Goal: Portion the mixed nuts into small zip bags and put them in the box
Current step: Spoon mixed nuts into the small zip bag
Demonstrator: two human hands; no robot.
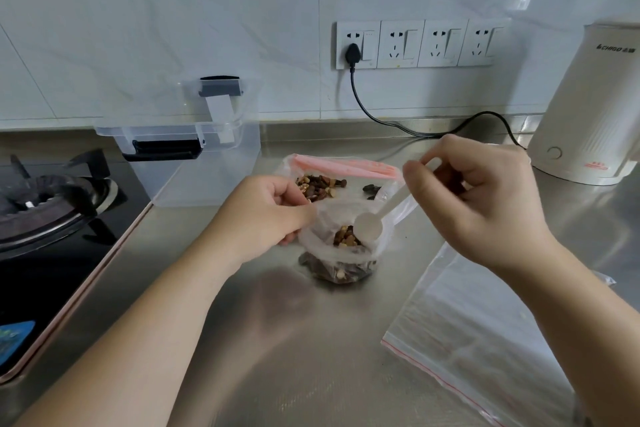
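My left hand (266, 215) pinches the rim of a small clear zip bag (337, 255) that stands on the steel counter, partly filled with mixed nuts. My right hand (481, 198) holds a white plastic spoon (375, 218) by its handle, with the bowl tipped over the small bag's mouth. Behind it lies a larger bag with a pink zip strip (346, 166), open, with mixed nuts (318, 185) inside. A clear plastic box (194, 156) with black latches stands at the back left, its lid raised against the wall.
Several empty zip bags with red strips (485, 333) lie at the front right. A cream electric kettle (588, 107) stands at the back right, its black cord (415, 130) running to wall sockets. A gas stove (45, 211) is at the left.
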